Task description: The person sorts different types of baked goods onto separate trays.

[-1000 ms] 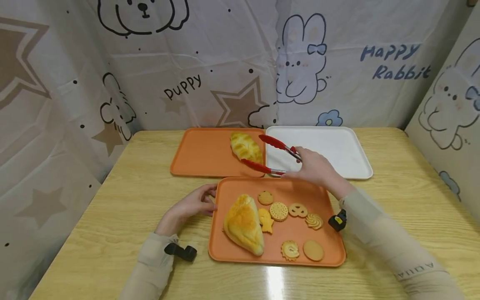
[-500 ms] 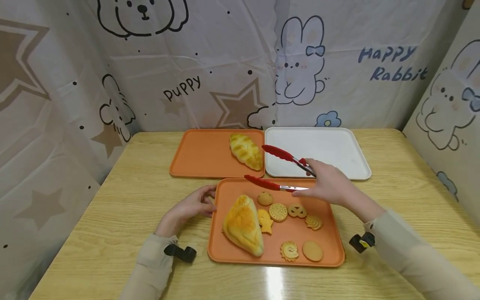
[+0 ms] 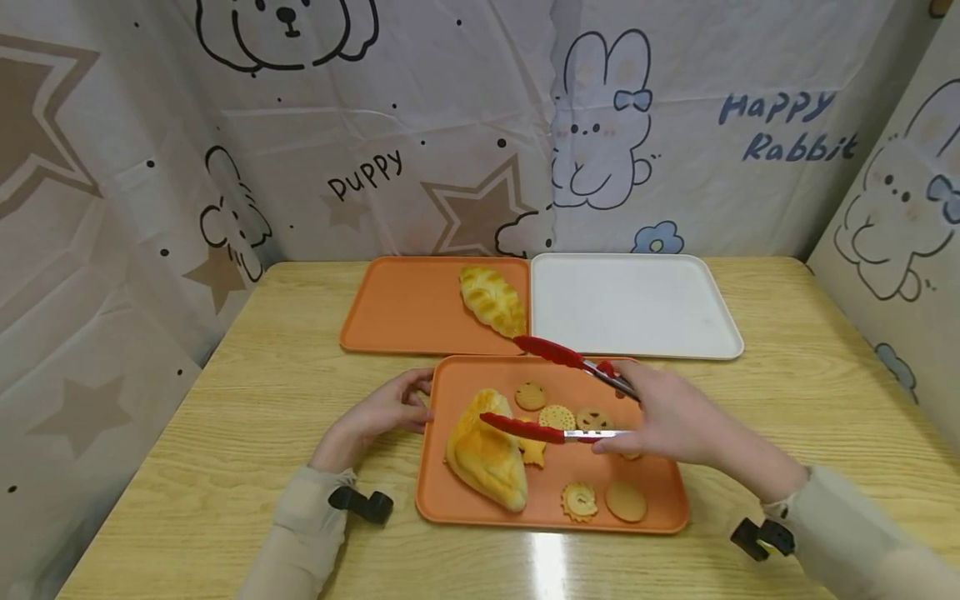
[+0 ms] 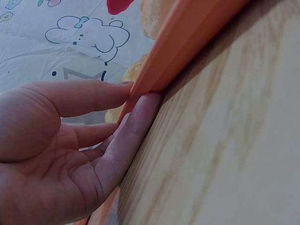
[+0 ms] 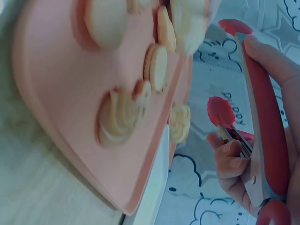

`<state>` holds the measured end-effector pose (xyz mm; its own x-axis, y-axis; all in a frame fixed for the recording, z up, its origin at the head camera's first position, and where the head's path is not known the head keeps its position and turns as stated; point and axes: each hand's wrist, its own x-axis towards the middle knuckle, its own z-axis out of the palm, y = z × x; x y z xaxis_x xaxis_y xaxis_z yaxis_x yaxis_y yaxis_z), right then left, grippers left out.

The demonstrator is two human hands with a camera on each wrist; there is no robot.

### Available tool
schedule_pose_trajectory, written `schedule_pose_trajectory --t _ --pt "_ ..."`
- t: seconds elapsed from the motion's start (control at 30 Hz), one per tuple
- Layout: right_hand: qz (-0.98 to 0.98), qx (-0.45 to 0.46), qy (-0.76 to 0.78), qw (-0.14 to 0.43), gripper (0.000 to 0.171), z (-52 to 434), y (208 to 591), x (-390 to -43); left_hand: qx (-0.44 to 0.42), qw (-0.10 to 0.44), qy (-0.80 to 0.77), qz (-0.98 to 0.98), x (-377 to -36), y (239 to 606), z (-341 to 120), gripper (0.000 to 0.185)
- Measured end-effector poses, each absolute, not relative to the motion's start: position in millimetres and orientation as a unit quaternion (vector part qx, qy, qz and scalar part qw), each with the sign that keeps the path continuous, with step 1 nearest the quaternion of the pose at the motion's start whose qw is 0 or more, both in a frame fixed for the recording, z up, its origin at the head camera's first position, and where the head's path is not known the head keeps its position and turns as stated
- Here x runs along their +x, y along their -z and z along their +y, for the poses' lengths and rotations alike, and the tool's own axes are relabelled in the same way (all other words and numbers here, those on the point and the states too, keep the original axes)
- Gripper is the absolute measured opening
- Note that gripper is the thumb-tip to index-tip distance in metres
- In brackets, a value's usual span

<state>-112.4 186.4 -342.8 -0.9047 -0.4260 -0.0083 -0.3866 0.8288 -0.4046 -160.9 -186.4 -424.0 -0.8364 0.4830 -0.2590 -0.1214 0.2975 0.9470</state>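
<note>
Red-tipped tongs (image 3: 558, 392), gripped in the right hand (image 3: 675, 421) with tips apart over the large bread (image 3: 486, 450) on the near orange tray (image 3: 660, 500), should be centred before closing, while the tray's left rim is steadied by the left hand (image 3: 378, 412).

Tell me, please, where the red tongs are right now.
In the head view the red tongs are in the right hand, open above the near orange tray, their tips over the large bread and cookies.
</note>
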Motion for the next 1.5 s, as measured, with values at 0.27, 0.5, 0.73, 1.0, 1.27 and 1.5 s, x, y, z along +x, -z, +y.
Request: schedule_pose_trajectory --t 0.27,0.5,0.73,1.0,1.27,1.5 --pt "0.951 -0.229 0.197 0.059 0.091 185 346 -95 0.121 0.262 -0.583 0.760 -161 424 -187 0.066" --pt "0.947 -0.249 0.189 0.078 0.098 181 349 -79 0.125 0.261 -0.583 0.759 -161 425 -188 0.067" --pt "0.948 -0.256 0.173 0.070 0.098 180 353 -72 0.123 0.259 -0.583 0.760 -161 425 -188 0.067" --pt "0.950 -0.257 0.164 0.061 0.101 181 357 -70 0.124 0.260 -0.580 0.762 -161 426 -189 0.067" --pt "0.951 -0.259 0.153 0.075 0.094 178 358 -72 0.119 0.264 -0.587 0.756 -161 424 -187 0.068" --pt "0.948 -0.286 0.127 0.067 0.095 174 358 -73 0.117 0.265 -0.588 0.755 -161 423 -186 0.068"
